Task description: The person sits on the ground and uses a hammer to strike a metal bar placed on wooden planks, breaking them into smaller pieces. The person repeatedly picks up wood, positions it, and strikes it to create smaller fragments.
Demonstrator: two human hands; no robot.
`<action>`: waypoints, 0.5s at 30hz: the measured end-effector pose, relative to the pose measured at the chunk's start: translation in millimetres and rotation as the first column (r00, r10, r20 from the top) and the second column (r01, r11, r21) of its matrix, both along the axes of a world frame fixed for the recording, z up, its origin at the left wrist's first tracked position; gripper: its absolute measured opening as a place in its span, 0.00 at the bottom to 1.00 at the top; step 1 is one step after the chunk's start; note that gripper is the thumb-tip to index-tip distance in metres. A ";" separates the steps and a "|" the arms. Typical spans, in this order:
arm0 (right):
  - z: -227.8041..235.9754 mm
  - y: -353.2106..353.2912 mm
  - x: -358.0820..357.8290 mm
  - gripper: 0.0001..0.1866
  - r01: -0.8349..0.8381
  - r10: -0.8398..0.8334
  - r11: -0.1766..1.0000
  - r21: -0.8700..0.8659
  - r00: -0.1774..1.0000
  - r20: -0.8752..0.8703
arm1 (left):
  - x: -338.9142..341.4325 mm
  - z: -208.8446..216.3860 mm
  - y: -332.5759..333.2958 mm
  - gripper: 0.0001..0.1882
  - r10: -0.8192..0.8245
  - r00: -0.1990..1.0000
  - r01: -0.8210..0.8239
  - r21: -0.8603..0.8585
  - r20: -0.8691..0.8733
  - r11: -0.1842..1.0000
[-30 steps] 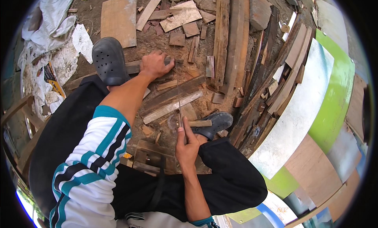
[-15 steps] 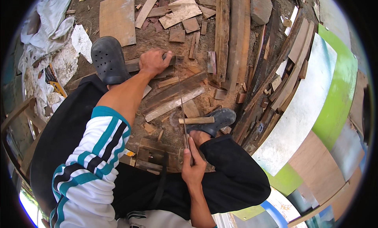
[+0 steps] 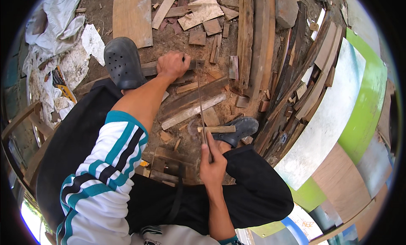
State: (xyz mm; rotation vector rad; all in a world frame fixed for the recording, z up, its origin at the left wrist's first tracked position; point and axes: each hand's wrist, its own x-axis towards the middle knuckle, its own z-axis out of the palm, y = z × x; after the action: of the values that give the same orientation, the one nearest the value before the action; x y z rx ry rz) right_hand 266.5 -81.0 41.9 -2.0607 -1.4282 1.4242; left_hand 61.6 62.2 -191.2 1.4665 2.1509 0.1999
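Note:
My right hand [image 3: 212, 162] is closed around the near end of a handsaw. Its thin saw blade [image 3: 200, 94], seen nearly edge-on, points away from me and crosses the end of a dark wooden strip [image 3: 195, 64]. My left hand [image 3: 173, 64] is closed over that strip just left of the blade and presses it down. Beside the left hand, my foot in a dark grey clog [image 3: 122, 61] rests on or against the strip; the exact contact is hidden. A short pale stick [image 3: 220, 129] lies by the blade, next to my other clog [image 3: 245, 128].
Loose offcuts and a pale batten [image 3: 192, 111] lie on the ground between my feet. Long boards [image 3: 246, 42] and a stack of strips [image 3: 313, 80] run along the right, beside white and green sheets [image 3: 325, 114]. A plywood panel [image 3: 132, 20] and white sacking [image 3: 55, 25] are at far left.
My right hand has pushed the saw forward, so the blade reaches farther past the strip. My left hand keeps its hold. The whole view has shifted slightly.

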 end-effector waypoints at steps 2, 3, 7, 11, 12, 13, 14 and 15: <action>-7.8 9.7 -8.4 0.19 0.021 -0.020 0.999 -0.025 1.000 0.014 | -0.3 -3.6 1.1 0.23 -0.008 1.000 0.007 -0.040 -0.019 0.999; -0.6 7.1 -4.4 0.19 0.042 -0.041 0.995 -0.092 0.999 0.022 | 0.3 -5.1 0.9 0.23 -0.013 1.000 0.011 -0.060 -0.027 0.998; 23.8 -23.6 20.8 0.19 0.031 -0.032 0.999 -0.009 0.998 -0.047 | -2.3 -4.5 -2.2 0.23 0.002 1.000 -0.002 -0.013 -0.002 1.000; -3.3 13.7 -3.6 0.20 0.073 -0.077 0.990 -0.117 0.997 -0.026 | -1.1 2.0 3.0 0.23 -0.002 1.000 0.003 -0.066 0.017 0.998; -7.5 21.7 -10.4 0.20 0.058 -0.058 0.988 -0.144 0.998 0.002 | 0.3 1.3 3.1 0.23 0.001 1.000 0.001 -0.083 0.012 0.997; -12.3 13.7 -8.9 0.20 0.045 -0.045 0.996 -0.078 0.999 0.000 | -0.5 -0.9 1.5 0.23 -0.003 1.000 0.004 -0.062 0.010 0.998; -5.7 7.5 -5.3 0.20 0.032 -0.032 0.997 -0.067 0.999 0.004 | -3.2 -4.9 -0.6 0.23 -0.007 1.000 0.007 -0.040 0.007 0.999; 5.7 -2.4 1.9 0.20 0.020 -0.020 0.998 -0.056 1.000 0.009 | -5.3 -8.9 -2.1 0.23 -0.010 1.000 0.010 -0.018 0.003 1.000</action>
State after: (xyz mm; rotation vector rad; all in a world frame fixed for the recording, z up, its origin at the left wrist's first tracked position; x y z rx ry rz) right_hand 268.4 -83.4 47.6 -2.1115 -1.3818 1.4657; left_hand 56.4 60.0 -200.1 1.4658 2.1372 0.1789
